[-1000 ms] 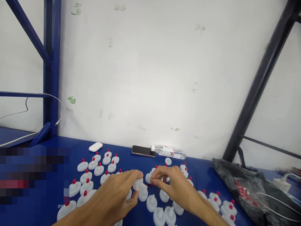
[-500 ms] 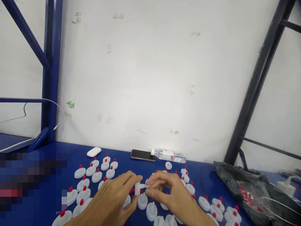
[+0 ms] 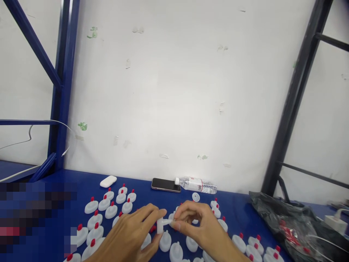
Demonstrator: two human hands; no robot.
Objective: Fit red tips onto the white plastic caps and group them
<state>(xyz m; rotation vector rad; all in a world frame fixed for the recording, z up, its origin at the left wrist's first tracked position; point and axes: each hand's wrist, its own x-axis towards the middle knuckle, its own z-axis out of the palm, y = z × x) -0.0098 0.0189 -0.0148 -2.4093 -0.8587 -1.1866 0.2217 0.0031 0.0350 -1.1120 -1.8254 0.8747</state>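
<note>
White cap (image 3: 160, 226), lower centre | left hand (image 3: 131, 229): grip pinching it | right hand (image 3: 201, 225): grip, apart a second ago, now pinching its spout (image 3: 167, 221) | both hands share one piece

Black-screened phone (image 3: 165, 185), clear bottle (image 3: 195, 185) on its side with its cap at the phone's edge, rounded white case (image 3: 108, 181), marked white wall (image 3: 174, 91), blue metal post (image 3: 67, 83).

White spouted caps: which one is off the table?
The white spouted cap in the left hand, spout pointing sideways at the right hand; the others rest on the table.
</note>
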